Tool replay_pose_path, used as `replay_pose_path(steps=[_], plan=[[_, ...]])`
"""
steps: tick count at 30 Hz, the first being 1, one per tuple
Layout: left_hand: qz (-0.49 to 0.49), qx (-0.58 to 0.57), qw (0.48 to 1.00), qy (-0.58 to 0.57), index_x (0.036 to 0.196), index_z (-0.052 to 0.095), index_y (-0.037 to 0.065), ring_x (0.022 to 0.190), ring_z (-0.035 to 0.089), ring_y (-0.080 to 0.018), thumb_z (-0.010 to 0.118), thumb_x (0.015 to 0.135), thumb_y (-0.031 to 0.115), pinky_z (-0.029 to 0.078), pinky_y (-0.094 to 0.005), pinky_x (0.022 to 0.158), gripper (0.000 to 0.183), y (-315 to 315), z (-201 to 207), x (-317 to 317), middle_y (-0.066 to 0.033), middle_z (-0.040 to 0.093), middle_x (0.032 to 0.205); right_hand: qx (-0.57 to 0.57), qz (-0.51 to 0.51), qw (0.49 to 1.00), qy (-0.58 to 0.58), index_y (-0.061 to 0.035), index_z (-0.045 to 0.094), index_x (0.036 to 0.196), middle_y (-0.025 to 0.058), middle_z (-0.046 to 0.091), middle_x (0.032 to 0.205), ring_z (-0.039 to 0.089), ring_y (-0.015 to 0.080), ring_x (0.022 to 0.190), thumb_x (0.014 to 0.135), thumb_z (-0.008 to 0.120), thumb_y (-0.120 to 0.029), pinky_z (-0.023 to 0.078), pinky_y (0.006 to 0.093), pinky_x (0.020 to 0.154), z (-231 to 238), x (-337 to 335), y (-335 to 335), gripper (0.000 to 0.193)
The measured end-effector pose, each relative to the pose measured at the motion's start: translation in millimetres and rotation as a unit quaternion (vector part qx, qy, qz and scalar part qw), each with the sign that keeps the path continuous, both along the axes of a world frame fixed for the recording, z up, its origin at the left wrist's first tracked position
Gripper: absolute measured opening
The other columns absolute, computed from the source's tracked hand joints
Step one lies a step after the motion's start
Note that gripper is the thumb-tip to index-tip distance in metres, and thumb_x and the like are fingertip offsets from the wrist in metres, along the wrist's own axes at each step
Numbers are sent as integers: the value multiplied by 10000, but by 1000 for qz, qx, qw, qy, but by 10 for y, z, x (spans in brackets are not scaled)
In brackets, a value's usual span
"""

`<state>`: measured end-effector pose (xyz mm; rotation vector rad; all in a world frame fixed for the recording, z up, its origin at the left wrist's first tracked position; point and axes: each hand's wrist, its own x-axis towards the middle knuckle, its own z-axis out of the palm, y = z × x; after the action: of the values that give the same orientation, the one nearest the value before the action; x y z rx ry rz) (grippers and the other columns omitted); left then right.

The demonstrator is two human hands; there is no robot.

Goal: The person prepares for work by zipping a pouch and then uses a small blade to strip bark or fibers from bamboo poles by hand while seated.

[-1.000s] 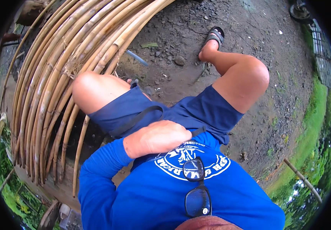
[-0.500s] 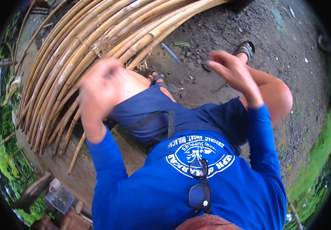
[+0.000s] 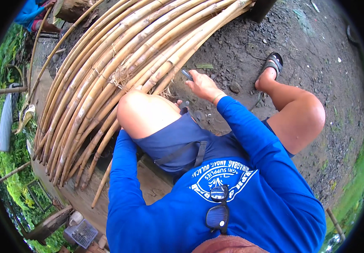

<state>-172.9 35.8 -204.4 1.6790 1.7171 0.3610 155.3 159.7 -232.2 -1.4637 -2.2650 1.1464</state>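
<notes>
My right hand [image 3: 205, 87] reaches out over the dirt with its fingers closed round one end of a slim blue-grey strip [image 3: 186, 75]. Most of that strip is covered by the fingers, and its exact kind does not show. My left sleeve [image 3: 125, 168] runs forward and disappears behind my left knee [image 3: 137, 110], which hides the left hand. Just past that knee lies a large pile of long tan bamboo poles [image 3: 118, 55], with frayed fibres [image 3: 121, 78] sticking out among them.
Dark, gravelly ground [image 3: 241, 46] stretches ahead, where my sandalled right foot [image 3: 272, 65] rests. A person in a blue top [image 3: 30, 14] is at the far left. Beside some greenery stand a grey plastic crate [image 3: 82, 233] and a corrugated sheet [image 3: 8, 122].
My right hand has come inward and closed on the blue-grey strip, which was lying on the ground. My left hand, raised and blurred before, has dropped out of sight behind the knee.
</notes>
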Motion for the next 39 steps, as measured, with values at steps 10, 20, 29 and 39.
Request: replay_pose_path(steps=[10,20,29,39], plan=[[36,4,988,149,1080,600,28,1017,661,-512,781,955,388,522,-549,875,423,570,716,112,-290,700,1068,80,21,996,32,-52,477,1447,294,749,934,737,486,885,1078,565,-291,578,589,760,383,-94,155,448],[2,10,982,189,1227,663,70,1040,700,-470,788,903,367,544,-512,866,457,665,2122,168,-255,739,1086,76,8,991,106,-85,478,1473,289,738,891,731,495,846,1099,535,-343,577,595,752,1214,-90,220,458],[-4,22,972,234,1174,664,52,1055,683,-482,793,840,331,540,-539,888,454,214,2051,289,-264,726,1100,44,27,995,90,-73,521,1384,278,736,863,731,484,853,1103,529,-304,574,580,757,1519,49,-160,364],[-4,70,980,189,1095,662,3,1040,695,-481,826,881,477,547,-535,892,546,1037,1588,904,-288,726,1075,78,12,987,140,-80,582,1267,293,726,880,704,520,860,1090,550,-258,548,610,745,1373,11,-105,253]])
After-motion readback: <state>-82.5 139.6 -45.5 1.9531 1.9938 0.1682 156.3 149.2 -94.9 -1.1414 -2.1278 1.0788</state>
